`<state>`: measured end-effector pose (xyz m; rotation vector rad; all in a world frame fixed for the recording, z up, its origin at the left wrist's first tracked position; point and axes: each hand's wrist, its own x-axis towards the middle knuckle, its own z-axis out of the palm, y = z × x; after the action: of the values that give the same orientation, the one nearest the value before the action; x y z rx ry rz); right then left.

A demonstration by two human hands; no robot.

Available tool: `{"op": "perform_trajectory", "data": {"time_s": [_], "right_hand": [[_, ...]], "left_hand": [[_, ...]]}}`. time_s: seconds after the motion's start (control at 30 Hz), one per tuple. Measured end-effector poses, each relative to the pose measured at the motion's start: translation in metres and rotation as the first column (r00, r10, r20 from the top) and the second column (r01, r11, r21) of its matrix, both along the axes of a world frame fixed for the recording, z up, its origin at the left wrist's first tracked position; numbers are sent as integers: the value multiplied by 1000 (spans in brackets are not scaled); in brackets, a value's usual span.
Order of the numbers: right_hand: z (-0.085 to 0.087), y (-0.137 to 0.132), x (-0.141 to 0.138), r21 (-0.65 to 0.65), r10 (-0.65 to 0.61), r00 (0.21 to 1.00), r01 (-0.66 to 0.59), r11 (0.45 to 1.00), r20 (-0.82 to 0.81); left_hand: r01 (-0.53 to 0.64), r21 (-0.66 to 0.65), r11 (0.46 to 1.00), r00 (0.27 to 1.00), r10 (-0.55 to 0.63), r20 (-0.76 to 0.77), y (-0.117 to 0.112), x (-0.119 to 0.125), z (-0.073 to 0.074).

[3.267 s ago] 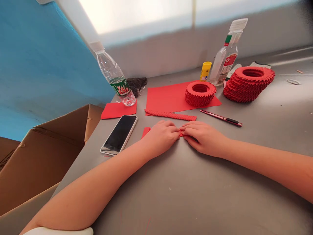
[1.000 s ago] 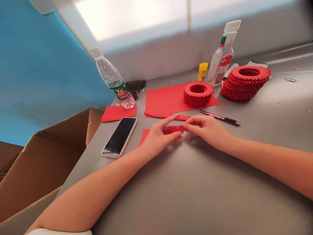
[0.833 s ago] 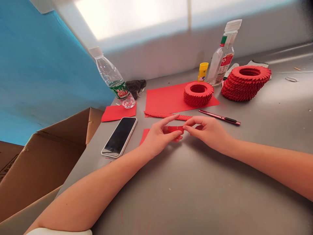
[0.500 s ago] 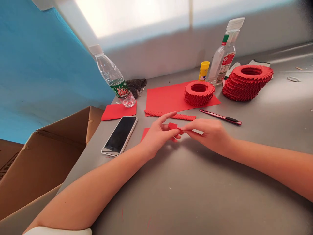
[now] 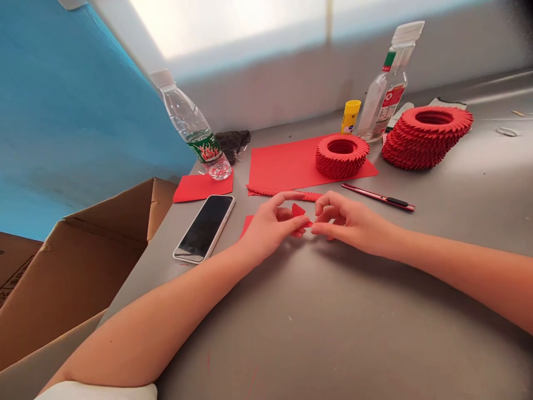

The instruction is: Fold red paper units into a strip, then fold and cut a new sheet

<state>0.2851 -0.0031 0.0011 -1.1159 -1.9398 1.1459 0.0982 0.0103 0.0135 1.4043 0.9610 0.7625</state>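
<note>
A small folded piece of red paper (image 5: 298, 210) is pinched between the thumb and fingers of my left hand (image 5: 270, 225). Close by on the right, my right hand (image 5: 350, 222) has its thumb and index finger apart, just off the paper's tip, and I see nothing between them. Behind both hands lies a strip of interlocked red paper folds (image 5: 266, 190), partly covered by my fingers. A bit of red paper (image 5: 247, 224) shows from behind my left hand.
A phone (image 5: 205, 228), a water bottle (image 5: 197, 130) on red paper (image 5: 189, 188), and a box cutter (image 5: 378, 197) surround the hands. Farther back are a red sheet (image 5: 283, 158), pleated paper rings (image 5: 341, 158) (image 5: 425, 144), a glue stick (image 5: 351, 116) and another bottle (image 5: 385, 100). A cardboard box (image 5: 95, 244) stands left.
My right thumb and index finger have parted and let go of the paper's tip. The red piece has turned in my left hand, and its upper part now looks pointed.
</note>
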Motion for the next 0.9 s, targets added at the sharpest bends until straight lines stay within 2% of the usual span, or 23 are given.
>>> {"op": "perform_trajectory", "data": {"time_s": [0.03, 0.1, 0.23, 0.37, 0.47, 0.57, 0.67, 0.77, 0.9], "right_hand": [[2, 0, -1, -125, 1, 999, -7, 992, -51], [3, -1, -5, -245, 10, 991, -42, 968, -133], [1, -2, -8, -196, 43, 981, -80, 977, -189], [-1, -3, -5, -94, 34, 997, -41, 995, -74], [3, -2, -3, 21, -26, 996, 25, 999, 79], [5, -1, -4, 219, -110, 988, 84, 972, 107], [3, 1, -7, 406, -90, 993, 54, 912, 72], [0, 1, -7, 562, -96, 993, 39, 826, 72], [-2, 2, -5, 699, -105, 988, -5, 715, 115]], "left_hand": [[10, 19, 1000, 1000, -10, 2, 0, 0, -1], [26, 38, 999, 1000, -26, -3, 0, 0, -2], [26, 1, 1000, 1000, -26, -11, 1, 1, -4], [7, -9, 1000, 1000, -7, 0, 1, 0, -3], [24, 9, 1000, 1000, -24, 10, -1, 1, -1], [44, -8, 999, 999, -44, 4, -4, 3, 0], [83, -14, 996, 997, -83, 5, -7, 5, -1], [114, -12, 993, 993, -114, 31, -7, 5, -3], [132, -4, 991, 991, -132, 37, -7, 5, -3]]}}
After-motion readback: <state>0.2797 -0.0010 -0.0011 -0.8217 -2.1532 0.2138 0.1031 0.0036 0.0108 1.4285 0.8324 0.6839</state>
